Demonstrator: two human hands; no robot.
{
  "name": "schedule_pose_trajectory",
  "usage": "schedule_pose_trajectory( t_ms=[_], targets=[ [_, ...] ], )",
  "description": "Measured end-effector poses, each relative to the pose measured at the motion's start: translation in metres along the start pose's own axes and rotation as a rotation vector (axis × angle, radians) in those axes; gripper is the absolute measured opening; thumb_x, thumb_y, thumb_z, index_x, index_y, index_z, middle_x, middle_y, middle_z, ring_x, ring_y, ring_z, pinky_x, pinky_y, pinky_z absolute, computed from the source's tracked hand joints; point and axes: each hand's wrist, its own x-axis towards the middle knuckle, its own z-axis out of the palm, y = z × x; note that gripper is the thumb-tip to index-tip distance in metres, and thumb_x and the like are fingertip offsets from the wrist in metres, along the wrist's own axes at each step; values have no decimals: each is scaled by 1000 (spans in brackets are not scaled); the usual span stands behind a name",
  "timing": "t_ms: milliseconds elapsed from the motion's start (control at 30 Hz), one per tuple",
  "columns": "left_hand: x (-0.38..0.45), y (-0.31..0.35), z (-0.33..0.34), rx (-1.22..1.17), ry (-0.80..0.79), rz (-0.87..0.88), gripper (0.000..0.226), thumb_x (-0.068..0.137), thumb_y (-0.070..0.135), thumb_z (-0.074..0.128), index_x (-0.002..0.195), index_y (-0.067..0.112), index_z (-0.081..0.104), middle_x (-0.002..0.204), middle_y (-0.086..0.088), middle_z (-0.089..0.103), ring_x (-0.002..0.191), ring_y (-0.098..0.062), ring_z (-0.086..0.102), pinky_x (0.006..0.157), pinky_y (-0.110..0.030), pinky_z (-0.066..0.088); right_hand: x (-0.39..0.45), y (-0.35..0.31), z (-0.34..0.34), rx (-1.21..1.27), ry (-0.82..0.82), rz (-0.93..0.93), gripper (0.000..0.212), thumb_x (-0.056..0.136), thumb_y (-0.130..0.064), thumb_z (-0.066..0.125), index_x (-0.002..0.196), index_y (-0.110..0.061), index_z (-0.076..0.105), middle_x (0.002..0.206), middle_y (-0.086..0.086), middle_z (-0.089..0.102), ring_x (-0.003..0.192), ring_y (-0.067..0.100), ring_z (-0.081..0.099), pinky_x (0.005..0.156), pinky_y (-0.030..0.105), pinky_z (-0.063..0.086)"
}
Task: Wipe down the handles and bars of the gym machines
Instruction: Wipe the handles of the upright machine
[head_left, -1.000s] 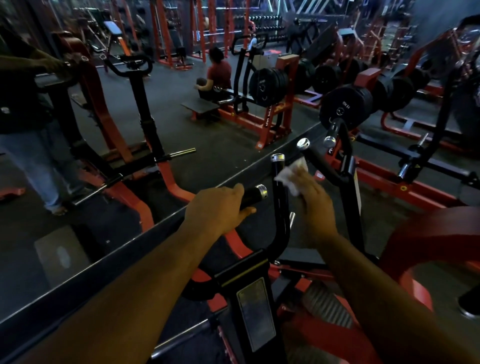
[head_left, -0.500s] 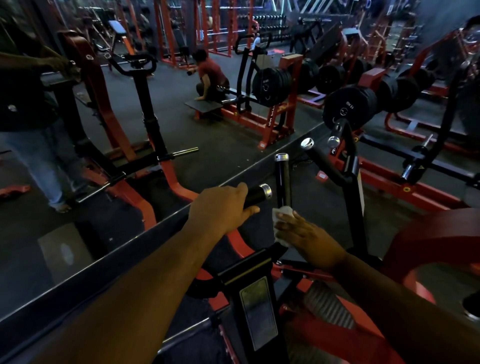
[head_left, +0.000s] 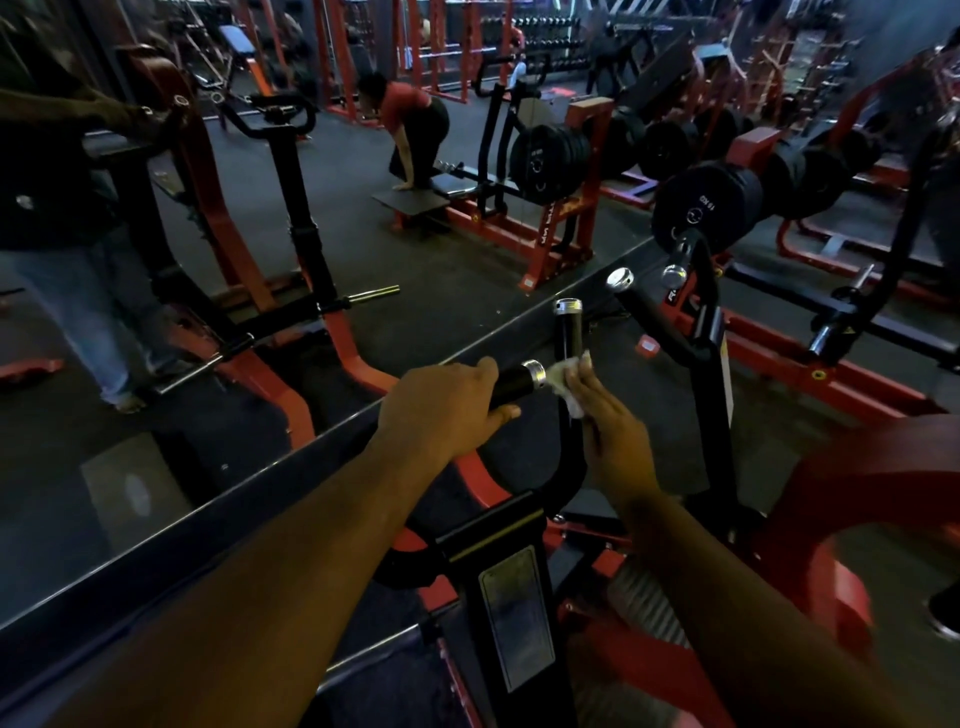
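A black U-shaped handlebar on a red and black machine stands right in front of me. My left hand (head_left: 441, 405) grips its left handle (head_left: 517, 384), whose chrome end cap pokes out past my fingers. The right upright handle (head_left: 568, 330) has a chrome top. My right hand (head_left: 613, 431) holds a white cloth (head_left: 569, 382) against the lower part of that upright handle. A second pair of black handles with chrome caps (head_left: 621, 279) rises just behind, on the same machine.
A wall mirror (head_left: 260, 364) runs along the left, showing my reflection and the machine's. Plate-loaded red machines with black weight plates (head_left: 701, 208) fill the right and back. A person in a red top (head_left: 410, 130) bends over a bench. A red curved frame (head_left: 857, 483) sits at right.
My right hand with the cloth went down the upright handle from near its top, then came partway back up. My left hand stayed on the left handle. The person in red rose from sitting.
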Motion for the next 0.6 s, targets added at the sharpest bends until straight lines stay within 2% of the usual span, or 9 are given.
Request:
schedule_pose_trajectory(
  t_ms=[100,167,233,300,367,433,500,533,600],
  targets=[
    [0,0,1,0,4,11,52,99,67,46,119,19,47,99,-5,68,87,-27,67,62,-36,40,-53,6,0,85,-81,-5,55,100,-5,49,153,-19,42,161,7,39,144,19,45,113,25,41],
    [0,0,1,-6,1,8,52,99,66,46,120,19,47,99,-5,68,87,-26,67,62,-35,38,-81,5,-4,173,-124,-5,52,105,-15,48,154,-31,41,159,3,41,143,18,46,114,28,41],
    [1,-1,2,-9,1,6,53,99,67,45,120,19,48,98,-5,68,86,-25,67,62,-35,39,-90,3,-8,254,-66,62,51,104,-14,48,150,-37,46,153,-6,51,137,16,53,111,29,44],
    [3,-2,3,0,9,13,53,98,68,44,118,19,48,96,-4,67,83,-24,67,61,-35,40,-67,1,-11,253,140,198,48,101,-4,51,142,-29,57,140,-6,62,127,16,61,104,33,50],
    [3,-2,3,3,0,13,54,98,69,44,119,19,48,95,-5,67,82,-25,67,61,-35,40,-21,1,-12,292,285,399,30,104,-9,55,132,-14,65,129,2,68,121,18,64,102,40,52],
    [2,-1,3,-1,-9,8,55,98,69,44,119,18,48,96,-5,67,83,-26,67,61,-35,41,32,-9,-14,375,275,512,21,106,-23,53,114,-13,70,111,3,71,105,18,68,94,42,55],
    [0,0,2,-2,-5,4,55,98,69,45,118,18,48,96,-5,67,83,-27,67,61,-36,40,65,-28,-11,462,181,501,24,107,-25,49,103,-18,71,95,3,71,89,13,65,81,33,54],
    [0,0,2,0,-2,2,54,98,69,45,117,18,48,96,-5,67,83,-27,67,61,-36,39,72,-37,-8,519,151,482,28,108,-24,47,100,-15,72,90,7,71,82,13,63,74,30,51],
    [0,0,1,6,-2,3,54,98,69,44,117,19,48,95,-4,67,83,-26,67,62,-36,38,71,-45,0,639,192,519,31,108,-23,47,97,-12,74,89,13,73,77,13,63,70,30,50]
  ],
)
